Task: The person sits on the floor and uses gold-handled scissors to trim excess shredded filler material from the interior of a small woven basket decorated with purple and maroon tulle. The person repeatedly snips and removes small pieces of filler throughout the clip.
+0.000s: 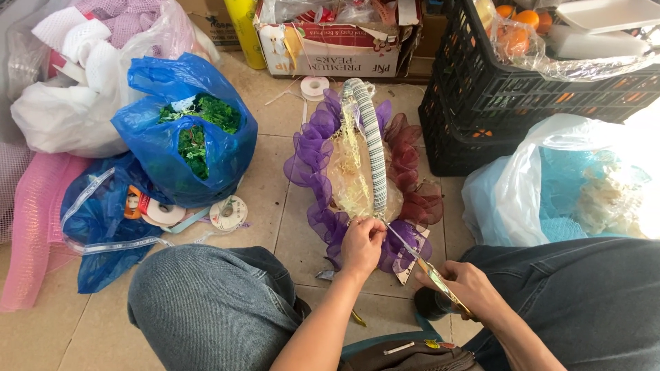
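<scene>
A basket (pixel 323 148) trimmed with purple and maroon mesh ruffles stands on the tiled floor between my knees. Its arched handle (pixel 373 148) is wrapped in white-and-green ribbon. My left hand (pixel 362 245) pinches the near foot of the handle at the basket rim. From that spot a gold-patterned ribbon (pixel 419 264) stretches taut down to my right hand (pixel 469 288), which grips it just in front of a dark roll (pixel 430 304).
A blue bag of green foliage (pixel 196 130) and white tape rolls (pixel 229 213) lie to the left. White and pink bags pile at far left. A black crate (pixel 481 96) with oranges and a cardboard box (pixel 330 51) stand behind. A light-blue bag (pixel 550 185) sits right.
</scene>
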